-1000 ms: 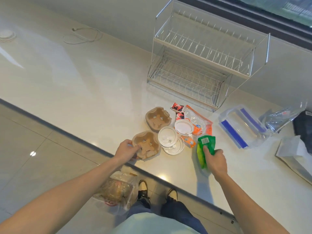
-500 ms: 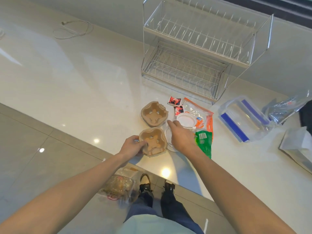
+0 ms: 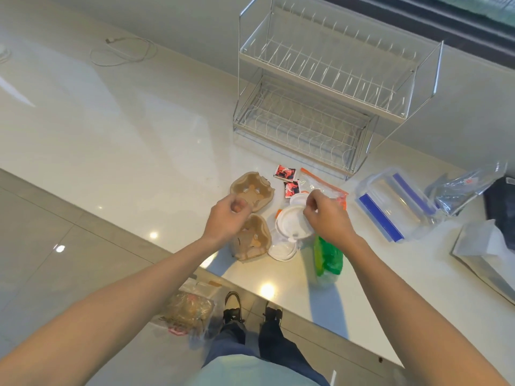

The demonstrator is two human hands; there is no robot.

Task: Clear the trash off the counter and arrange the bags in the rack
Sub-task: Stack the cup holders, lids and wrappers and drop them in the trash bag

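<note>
Two hands above trash, right grip (image 3: 324,215) pinching white lid (image 3: 289,222)

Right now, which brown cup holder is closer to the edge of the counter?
The brown cup holder below the left hand is closer to the edge. The other cup holder lies farther back, toward the wire rack.

Left hand (image 3: 227,218) and right hand (image 3: 324,215) — fingers curled, forearms extended.

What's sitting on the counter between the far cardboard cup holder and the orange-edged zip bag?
In the head view, two small red sauce packets lie between the cup holder and the zip bag.
</note>
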